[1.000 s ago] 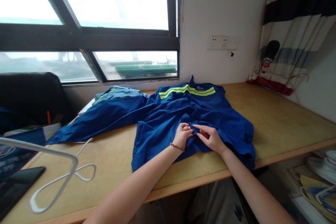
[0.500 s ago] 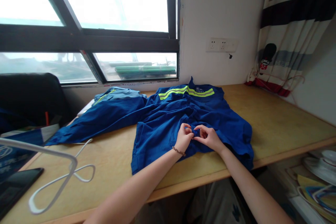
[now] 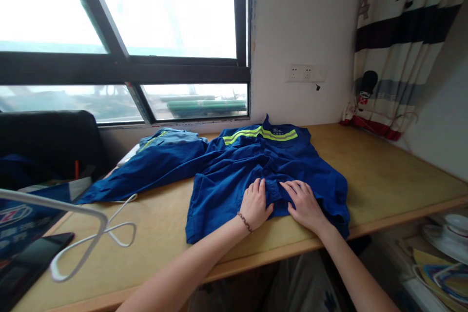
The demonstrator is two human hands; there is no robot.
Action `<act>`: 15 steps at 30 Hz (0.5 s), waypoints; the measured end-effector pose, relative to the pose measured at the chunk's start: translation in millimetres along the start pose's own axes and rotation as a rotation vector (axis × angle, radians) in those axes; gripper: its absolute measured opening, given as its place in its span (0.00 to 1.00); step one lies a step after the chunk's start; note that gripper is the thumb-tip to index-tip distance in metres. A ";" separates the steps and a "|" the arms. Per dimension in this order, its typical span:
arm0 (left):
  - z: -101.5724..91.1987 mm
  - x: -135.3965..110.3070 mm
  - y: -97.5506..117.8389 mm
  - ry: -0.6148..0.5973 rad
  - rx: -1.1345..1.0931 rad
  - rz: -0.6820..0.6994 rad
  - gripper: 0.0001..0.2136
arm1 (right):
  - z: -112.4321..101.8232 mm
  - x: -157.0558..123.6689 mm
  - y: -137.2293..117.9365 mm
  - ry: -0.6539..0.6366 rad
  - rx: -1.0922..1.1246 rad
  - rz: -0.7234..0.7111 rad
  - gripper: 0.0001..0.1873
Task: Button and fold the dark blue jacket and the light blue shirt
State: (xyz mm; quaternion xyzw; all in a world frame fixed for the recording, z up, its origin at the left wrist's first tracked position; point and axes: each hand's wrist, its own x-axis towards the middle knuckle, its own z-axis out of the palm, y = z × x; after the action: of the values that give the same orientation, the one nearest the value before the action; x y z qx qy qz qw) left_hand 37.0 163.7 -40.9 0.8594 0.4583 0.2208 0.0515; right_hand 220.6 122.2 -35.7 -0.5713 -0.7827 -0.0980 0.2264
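A blue work shirt (image 3: 234, 170) with yellow-green reflective stripes at the collar lies spread on a wooden desk (image 3: 383, 175), one sleeve stretched out to the left. My left hand (image 3: 255, 203) lies flat on the shirt's lower front, fingers stretched out, a bead bracelet on the wrist. My right hand (image 3: 304, 203) rests flat beside it on the same cloth, fingers spread. Both palms press on the fabric near the front placket. Neither hand holds anything.
A white plastic hanger (image 3: 91, 234) lies on the desk's left part. A dark tablet (image 3: 25, 265) and blue cloth sit at the far left, by a black chair back (image 3: 47, 141). A window, wall sockets (image 3: 303, 73) and a striped curtain (image 3: 395, 44) stand behind. Dishes sit low right.
Both hands were pinching the shirt's front together at a button; now they have let go and lie flat on the cloth. The view has tilted slightly upward.
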 end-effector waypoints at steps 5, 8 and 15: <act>-32.0 -30.6 -29.6 -0.153 0.226 0.118 0.22 | -20.0 -74.4 48.3 0.152 -0.293 0.276 0.30; -54.1 -58.2 -52.7 -0.175 0.312 0.096 0.21 | -29.6 -121.5 89.2 0.169 -0.345 0.496 0.29; -95.8 -122.4 -102.8 -0.093 0.391 -0.258 0.30 | -47.6 -177.0 135.0 0.167 -0.245 0.715 0.26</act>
State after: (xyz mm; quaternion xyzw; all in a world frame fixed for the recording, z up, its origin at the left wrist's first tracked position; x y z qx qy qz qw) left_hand -141.6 112.7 -25.6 0.7967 0.5954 0.0795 -0.0670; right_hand 402.1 -3.6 -90.7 -0.8209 -0.4956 -0.1520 0.2395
